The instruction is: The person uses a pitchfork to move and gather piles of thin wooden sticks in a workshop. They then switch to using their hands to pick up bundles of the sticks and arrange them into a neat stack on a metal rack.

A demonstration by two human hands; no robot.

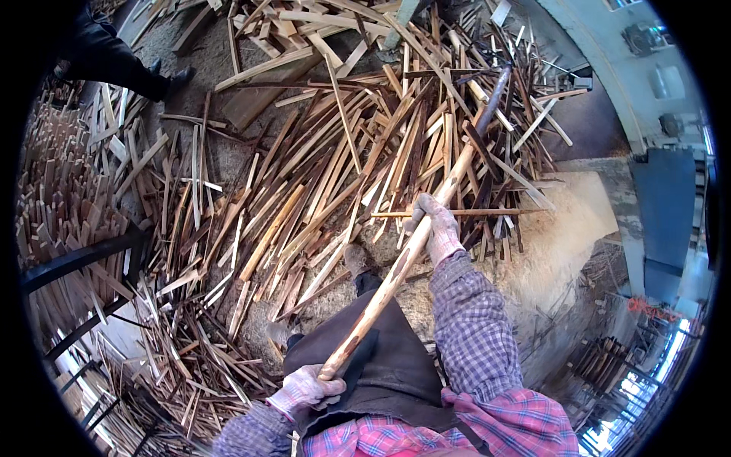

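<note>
A long, pale wooden pole (388,286) with dark patches slants from my lap up to the far right. My left hand (304,391), in a light work glove, is wrapped round its near end. Further up the shaft grips my right hand (435,225), also gloved. The pole's far part turns grey-blue (495,97) and lies over a heap of wood strips (411,145); what its tip is like I cannot make out. A thin stick (495,212) crosses at my right hand; whether the hand touches it I cannot tell.
Dense stacks of strips (57,190) stand at the left behind a dark metal bar (76,263). Sawdust (575,209) lies piled at the right beside a pale machine (609,57) and a blue panel (666,206). Another person's dark-clothed leg (126,65) shows far left.
</note>
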